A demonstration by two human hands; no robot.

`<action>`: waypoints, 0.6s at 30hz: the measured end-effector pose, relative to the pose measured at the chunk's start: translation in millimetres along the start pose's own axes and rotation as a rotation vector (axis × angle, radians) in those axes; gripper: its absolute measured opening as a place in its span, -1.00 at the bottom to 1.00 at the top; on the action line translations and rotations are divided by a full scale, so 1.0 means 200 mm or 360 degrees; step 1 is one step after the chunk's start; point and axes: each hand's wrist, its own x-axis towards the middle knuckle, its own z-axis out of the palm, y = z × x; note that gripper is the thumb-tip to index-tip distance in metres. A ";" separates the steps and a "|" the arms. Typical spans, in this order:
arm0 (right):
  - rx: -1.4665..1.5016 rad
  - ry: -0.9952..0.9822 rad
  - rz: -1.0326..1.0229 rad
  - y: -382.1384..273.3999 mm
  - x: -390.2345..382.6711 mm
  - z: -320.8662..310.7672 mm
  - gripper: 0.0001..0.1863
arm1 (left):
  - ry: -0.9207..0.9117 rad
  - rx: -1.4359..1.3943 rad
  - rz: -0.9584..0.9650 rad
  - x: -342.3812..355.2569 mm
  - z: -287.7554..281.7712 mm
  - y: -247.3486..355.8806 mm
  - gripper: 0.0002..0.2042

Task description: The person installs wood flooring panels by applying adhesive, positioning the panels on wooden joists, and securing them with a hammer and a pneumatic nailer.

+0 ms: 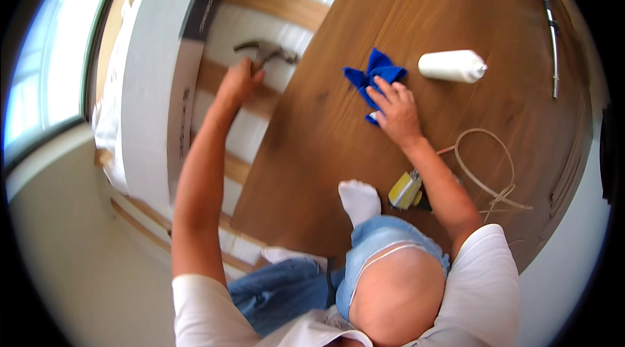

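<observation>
A claw hammer (265,51) is gripped near its head by my left hand (241,81), out over the wooden slats at the left of the brown board. My right hand (398,111) rests on a blue cloth (371,79) that lies crumpled on the board, its fingers stretched out over the cloth's right side. To the right of the cloth, a white bottle (451,66) lies on its side. Below my right forearm sits a yellow tape measure-like tool (406,191), partly hidden by the arm.
The brown wooden board (312,171) spans the middle and right. Slats (277,2) over white material run along its left edge, beside a long white box (156,73). A looped pale cord (508,152) and a thin metal rod (553,47) lie at right. My foot (359,200) is on the board.
</observation>
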 end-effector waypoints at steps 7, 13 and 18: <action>-0.0069 -0.0039 0.0112 0.01 -0.20 -0.01 -0.33 | -0.0018 -0.0211 -0.0201 -0.50 -0.15 -0.20 -0.66; -0.0106 0.0122 0.0133 0.00 -0.22 0.09 -0.40 | 0.0023 -0.0163 -0.0340 -0.87 0.04 -0.60 -0.63; -0.0182 0.0174 0.0108 0.02 -0.22 0.11 -0.41 | -0.0020 -0.0205 -0.0338 -1.00 0.14 -0.58 -0.65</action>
